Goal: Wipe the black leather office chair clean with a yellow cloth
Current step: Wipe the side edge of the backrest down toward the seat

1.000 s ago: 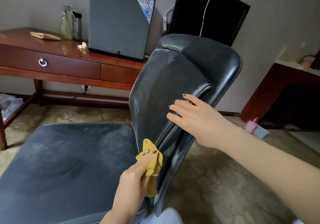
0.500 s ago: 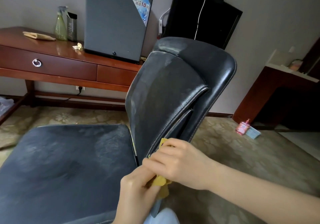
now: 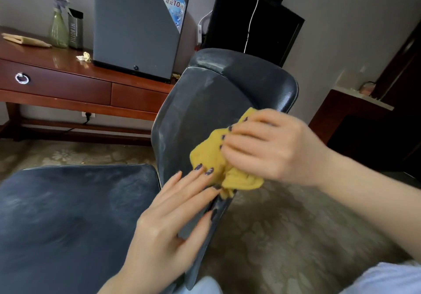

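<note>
The black leather office chair (image 3: 75, 214) fills the lower left and middle of the frame, its seat low on the left and its backrest (image 3: 205, 111) rising edge-on through the centre, both hazed with grey dust. Behind it in the upper left stands a wooden desk (image 3: 68, 82) with a spray bottle (image 3: 58, 26) near its far edge. The right hand (image 3: 271, 145), right of centre, has its fingers curled down over the yellow cloth (image 3: 214, 155), pressing the bunched fabric flat against the backrest's side edge about halfway up. The left hand (image 3: 173, 221), lower centre, is spread flat with fingers straight, bracing the backrest just below the cloth; its fingertips touch the cloth's lower fold.

To do this stroke well, I would keep the left palm firm so the backrest does not swing away, and draw the cloth along the seam in long overlapping passes rather than short dabs. The cloth looks wadded; opening it to a flatter face should lift more dust. The broad front panel and the seat still look dusty, so most of the wiping appears to lie ahead
</note>
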